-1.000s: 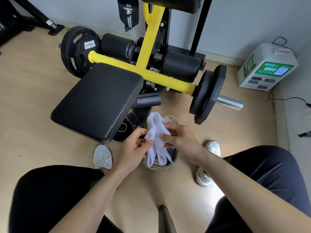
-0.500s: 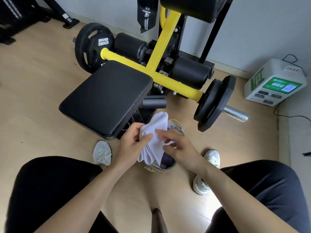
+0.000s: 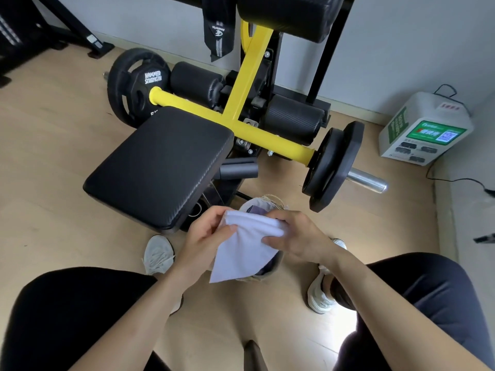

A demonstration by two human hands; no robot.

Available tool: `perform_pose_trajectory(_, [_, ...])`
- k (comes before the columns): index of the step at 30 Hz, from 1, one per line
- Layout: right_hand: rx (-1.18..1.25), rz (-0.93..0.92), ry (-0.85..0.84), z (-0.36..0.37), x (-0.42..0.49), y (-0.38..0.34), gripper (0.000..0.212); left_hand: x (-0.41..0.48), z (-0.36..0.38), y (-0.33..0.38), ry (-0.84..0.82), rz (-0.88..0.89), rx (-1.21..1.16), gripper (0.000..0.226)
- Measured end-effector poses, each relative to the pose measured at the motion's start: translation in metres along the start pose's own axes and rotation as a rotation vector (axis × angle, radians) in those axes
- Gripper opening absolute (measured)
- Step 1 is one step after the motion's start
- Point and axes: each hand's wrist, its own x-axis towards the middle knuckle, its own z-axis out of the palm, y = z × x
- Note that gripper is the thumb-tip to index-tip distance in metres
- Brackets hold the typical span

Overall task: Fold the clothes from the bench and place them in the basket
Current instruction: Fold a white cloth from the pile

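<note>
A white cloth (image 3: 242, 249) hangs folded between my two hands, just above the basket. My left hand (image 3: 207, 231) pinches its upper left edge. My right hand (image 3: 296, 238) grips its upper right edge. The small woven basket (image 3: 269, 200) stands on the floor between my feet, mostly hidden behind the cloth; a dark purple garment (image 3: 255, 209) shows inside it. The black padded bench (image 3: 160, 164) lies up and to the left with nothing on its pad.
A yellow bar (image 3: 270, 137) carries black weight plates at its left end (image 3: 138, 87) and right end (image 3: 332, 164). A white box with a green screen (image 3: 426, 129) and a black cable sits by the right wall. My white shoes (image 3: 158, 254) rest on the wooden floor.
The cloth was a narrow bunched strip held upright; now it lies wider and flatter between my hands, which have spread apart. The camera has tilted upward a little.
</note>
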Motion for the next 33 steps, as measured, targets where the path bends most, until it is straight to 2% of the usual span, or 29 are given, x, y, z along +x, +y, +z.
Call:
perform_pose_trajectory(4, [0.236, -0.023, 0.012, -0.013, -0.002, 0.002, 0.023, 0.003, 0.0, -0.001, 0.177, -0.077, -0.045, 0.011])
perform_pose_trajectory(8, [0.344, -0.053, 0.045, -0.012, -0.004, -0.006, 0.041, 0.008, -0.002, -0.01, 0.258, -0.145, 0.007, 0.016])
perform_pose_trajectory(11, [0.314, -0.112, -0.053, -0.01, -0.009, -0.014, 0.053, 0.01, -0.004, -0.012, 0.271, -0.169, 0.051, 0.026])
perform_pose_trajectory(16, [0.171, -0.144, -0.192, -0.008, -0.011, -0.019, 0.041, 0.015, -0.01, -0.016, 0.268, -0.151, 0.094, 0.025])
perform_pose_trajectory(21, [0.091, -0.082, -0.143, -0.006, -0.004, -0.003, 0.04, 0.011, -0.007, -0.009, 0.24, -0.148, 0.038, 0.011])
perform_pose_trajectory(24, [0.087, -0.047, -0.096, -0.004, -0.002, 0.001, 0.04, 0.011, -0.007, -0.006, 0.144, -0.144, 0.028, 0.031])
perform_pose_trajectory(27, [0.025, -0.021, -0.074, -0.001, -0.001, 0.002, 0.043, 0.011, -0.008, -0.01, 0.088, -0.084, 0.177, 0.051])
perform_pose_trajectory(33, [-0.101, 0.04, -0.034, 0.003, 0.003, 0.003, 0.044, 0.009, -0.002, -0.022, 0.13, 0.157, 0.555, 0.045])
